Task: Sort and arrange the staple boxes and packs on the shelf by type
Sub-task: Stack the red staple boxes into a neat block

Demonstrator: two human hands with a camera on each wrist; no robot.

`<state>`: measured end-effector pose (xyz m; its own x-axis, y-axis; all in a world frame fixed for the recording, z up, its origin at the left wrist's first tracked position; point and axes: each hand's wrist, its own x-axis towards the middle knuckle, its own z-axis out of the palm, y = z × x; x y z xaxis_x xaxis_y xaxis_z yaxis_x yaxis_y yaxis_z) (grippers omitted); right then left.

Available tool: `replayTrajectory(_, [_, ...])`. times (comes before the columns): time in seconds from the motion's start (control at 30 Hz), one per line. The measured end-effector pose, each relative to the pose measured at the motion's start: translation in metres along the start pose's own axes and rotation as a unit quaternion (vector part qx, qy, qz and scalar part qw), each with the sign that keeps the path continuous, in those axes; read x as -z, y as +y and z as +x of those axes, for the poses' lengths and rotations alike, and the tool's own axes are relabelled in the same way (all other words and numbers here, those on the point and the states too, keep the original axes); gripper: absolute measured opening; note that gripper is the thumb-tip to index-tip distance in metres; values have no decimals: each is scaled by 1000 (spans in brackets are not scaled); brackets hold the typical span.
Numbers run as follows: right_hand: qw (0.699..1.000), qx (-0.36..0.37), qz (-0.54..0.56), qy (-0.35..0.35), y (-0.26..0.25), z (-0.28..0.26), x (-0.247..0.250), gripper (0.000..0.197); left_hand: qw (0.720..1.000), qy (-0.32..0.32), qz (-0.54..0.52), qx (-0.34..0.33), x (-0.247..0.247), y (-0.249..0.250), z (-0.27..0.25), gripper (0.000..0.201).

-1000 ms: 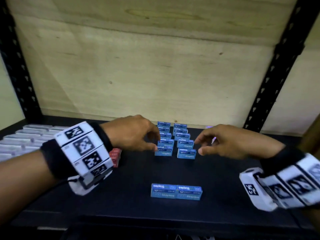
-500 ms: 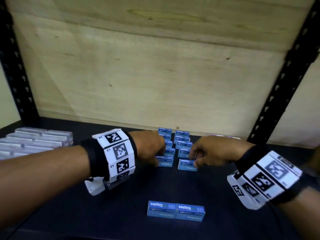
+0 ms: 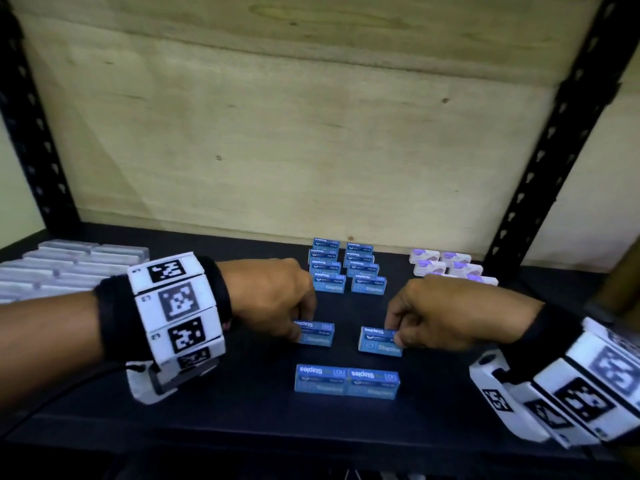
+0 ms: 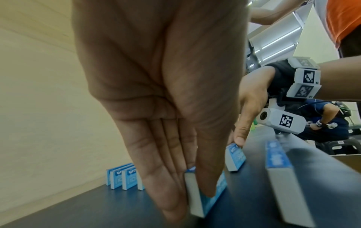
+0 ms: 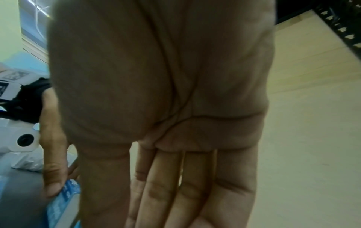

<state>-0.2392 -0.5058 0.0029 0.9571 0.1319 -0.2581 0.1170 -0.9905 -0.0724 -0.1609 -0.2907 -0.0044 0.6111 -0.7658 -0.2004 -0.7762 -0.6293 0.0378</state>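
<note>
Landmark here was the joined pair of blue boxes (image 3: 347, 381) near the front edge of the dark shelf (image 3: 104, 427); everything else gets placed off that.

Way off to the left of the pair, toward the back, a block of clear-white staple packs (image 3: 69, 268) sat in tidy rows. Next over, the left hand (image 3: 273, 299) was just behind and left of the pair, pinching a single blue staple box (image 3: 317, 333). In the left wrist view the four fingers (image 4: 164, 177) were straight and pressed together behind the box while the thumb sat on its printed front, so the box was squeezed upright between them, bottom edge on the shelf.

Straight behind the pair, at the back, two columns of standing blue boxes (image 3: 348, 268) were lined up.

Then the right hand (image 3: 446, 313), behind and right of the pair, held its own blue box (image 3: 379, 341) by the right end, thumb on the near face. The right wrist view showed straight fingers held together, but the box itself was hidden there. The two held boxes were apart from each other.

Farthest right and back, the white-and-purple packs (image 3: 446, 263) sat in a small cluster.
</note>
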Motion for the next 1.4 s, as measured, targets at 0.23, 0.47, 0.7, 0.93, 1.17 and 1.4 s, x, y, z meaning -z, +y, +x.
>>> replayTrajectory(0.23, [1000, -2, 9, -4, -7, -27, -8, 9, 1000, -8, -22, -10, -9, 2, -24, 17])
replayTrajectory(0.47, [1000, 4, 22, 1, -11, -37, -12, 10, 998, -20, -52, -15, -12, 1, -38, 13])
replayTrajectory(0.7, [1000, -6, 19, -17, -12, -44, -12, 23, 997, -31, -68, -13, -10, 7, -46, 35])
replayTrajectory(0.93, [999, -10, -9, -32, -24, -42, -16, 43, 998, -18, -51, -9, -15, 17, -47, 52])
replayTrajectory(1.17, [1000, 5, -22, -13, -30, -35, -23, 37, 1000, -13, -27, -4, -17, 29, -38, 47])
replayTrajectory(1.4, [999, 22, -26, -8, -35, -32, -22, 34, 1000, -14, -17, -16, -14, 41, -30, 42])
